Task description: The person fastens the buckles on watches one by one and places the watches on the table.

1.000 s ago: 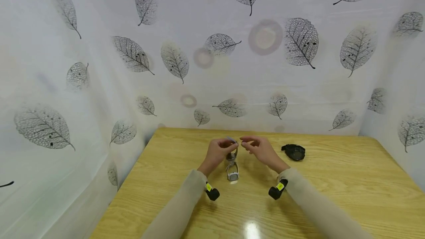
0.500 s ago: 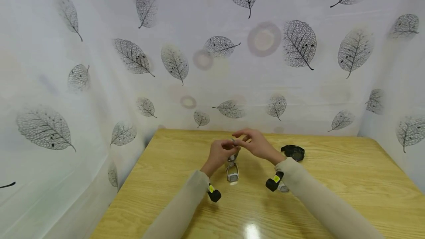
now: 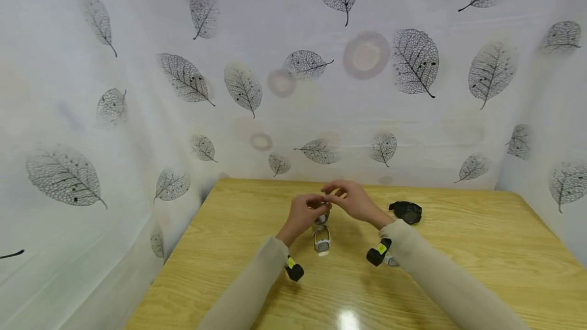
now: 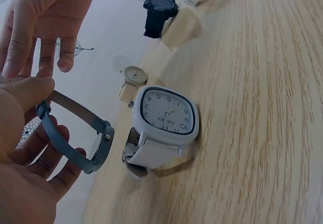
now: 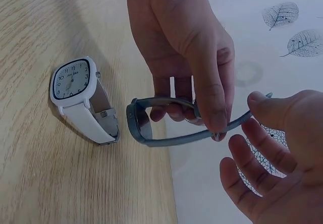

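Observation:
A blue-grey wristwatch point(image 4: 75, 143) point(image 5: 171, 141) hangs in the air with its strap looped round. My left hand point(image 3: 302, 215) pinches the strap near the buckle, its thumb point(image 5: 212, 98) pressing from above in the right wrist view. The loose strap end passes between the thumb and a finger of my right hand point(image 3: 355, 201), which pinches it. Just below the hands, a white square-faced watch point(image 3: 322, 245) point(image 4: 166, 113) rests on the table with its strap fastened. The buckle is mostly covered by fingers.
A black watch point(image 3: 407, 212) lies at right on the wooden table point(image 3: 440, 269). A white watch point(image 3: 391, 259) is partly hidden by the right sleeve. In the left wrist view a small cream watch point(image 4: 135, 76) lies behind the square one. A leaf-patterned curtain point(image 3: 293, 116) borders the table.
A second ago my right hand was apart from the strap, to its right. It has moved left to the left hand and taken the strap end. The left hand stays nearly in place.

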